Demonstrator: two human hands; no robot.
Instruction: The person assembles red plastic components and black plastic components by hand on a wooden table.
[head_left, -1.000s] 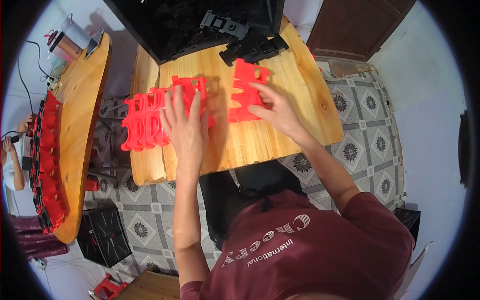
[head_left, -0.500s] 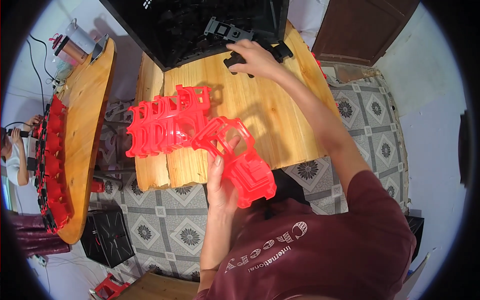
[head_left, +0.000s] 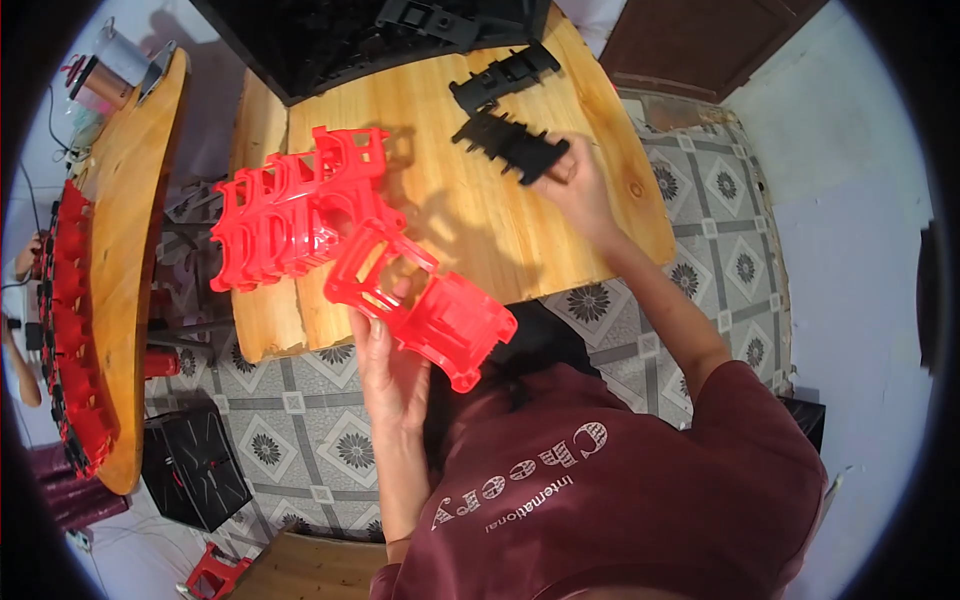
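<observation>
My left hand (head_left: 392,370) is closed on a red plastic frame (head_left: 455,320) with square openings at one end and a stepped, solid part at the other. It is held tilted over the near table edge. My right hand (head_left: 578,190) grips the near end of a black plastic bracket (head_left: 510,143) with short prongs along its sides. A similar black bracket (head_left: 505,77) lies on the table just beyond it. On the left of the table stand several red frames (head_left: 290,210) nested in rows, close beside the frame in my left hand.
A large black tray (head_left: 300,45) at the back of the wooden table (head_left: 470,220) holds dark parts. A second table (head_left: 125,300) at the left bears a row of red-and-black pieces (head_left: 75,340), a tumbler and a pitcher. Another person's arm (head_left: 20,360) shows beyond it. A black box (head_left: 197,465) stands on the floor.
My right hand has drawn back from the tray's edge toward me, lifting a black bracket. The head view has shifted; my left hand still holds the red frame.
</observation>
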